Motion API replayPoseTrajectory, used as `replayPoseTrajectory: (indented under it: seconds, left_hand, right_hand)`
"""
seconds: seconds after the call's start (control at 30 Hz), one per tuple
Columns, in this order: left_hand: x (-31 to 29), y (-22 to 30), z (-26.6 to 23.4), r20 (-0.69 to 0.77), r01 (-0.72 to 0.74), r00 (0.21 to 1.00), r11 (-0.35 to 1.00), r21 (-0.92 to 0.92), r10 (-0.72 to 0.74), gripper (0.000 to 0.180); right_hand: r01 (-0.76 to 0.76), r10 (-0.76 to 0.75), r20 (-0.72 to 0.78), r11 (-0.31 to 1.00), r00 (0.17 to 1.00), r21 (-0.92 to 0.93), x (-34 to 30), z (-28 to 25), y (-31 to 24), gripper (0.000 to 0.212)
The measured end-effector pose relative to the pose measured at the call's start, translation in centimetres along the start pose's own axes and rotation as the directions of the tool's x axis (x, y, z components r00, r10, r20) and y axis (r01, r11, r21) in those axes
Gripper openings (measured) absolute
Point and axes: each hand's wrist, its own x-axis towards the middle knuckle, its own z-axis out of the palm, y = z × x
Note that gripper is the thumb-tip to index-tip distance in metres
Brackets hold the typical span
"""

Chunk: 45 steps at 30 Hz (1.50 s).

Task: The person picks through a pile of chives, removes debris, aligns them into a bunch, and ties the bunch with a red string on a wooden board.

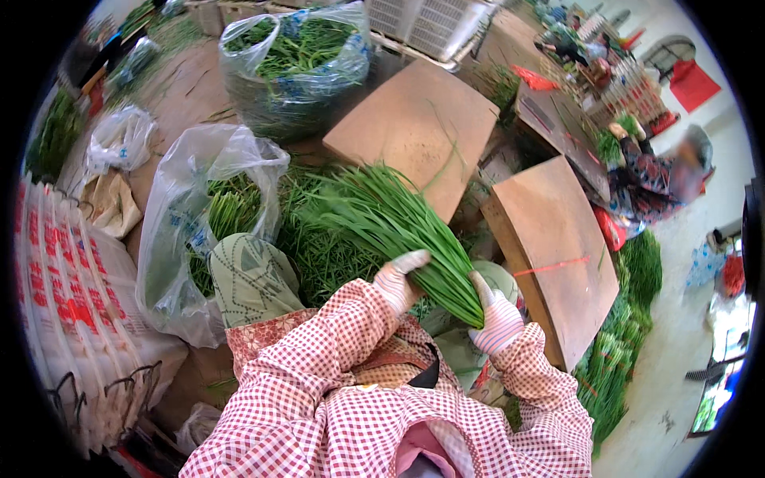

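A thick bunch of long green Chinese chives (402, 227) lies slantwise across my lap, its loose tips toward the far left. My left hand (401, 283), in a pale glove, is closed around the bunch's near side with the thumb on top. At the bunch's lower right end my right hand (497, 319), in a striped glove, grips the stalk ends with the thumb laid along them. The fingers beneath the bunch are partly hidden. Below the bunch, a heap of loose green leaves (331, 255) covers the ground between my knees.
Left of me stands an open clear plastic bag (171, 231) with greens inside, beside a white plastic crate (96, 311). Ahead are a full bag of greens (291, 95) and a wooden board (414, 127). Another board (554, 255) stands right; a person (661, 171) sits beyond.
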Motion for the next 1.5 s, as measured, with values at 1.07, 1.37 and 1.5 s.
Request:
replayPoseTrajectory:
  seconds: [1.07, 1.37, 1.5]
  left_hand:
    - [19.0, -10.4, 6.8, 0.219, -0.186, 0.964, 0.205, 0.961, -0.148, 0.029]
    - [15.5, -21.5, 7.8, 0.032, -0.569, 0.807, -0.761, 0.312, -0.590, 0.072]
    - [15.4, -20.9, 7.1, 0.071, -0.587, 0.800, -0.751, 0.303, -0.596, 0.072]
  right_hand:
    - [-0.748, 0.746, 0.081, 0.664, 0.660, -0.020, -5.0, -3.6, 32.8, 0.101]
    - [-0.713, 0.726, 0.085, 0.687, 0.682, -0.139, -3.7, -7.4, 30.8, 0.119]
    - [-0.715, 0.713, -0.053, 0.699, 0.700, -0.038, -2.4, -5.3, 30.7, 0.113]
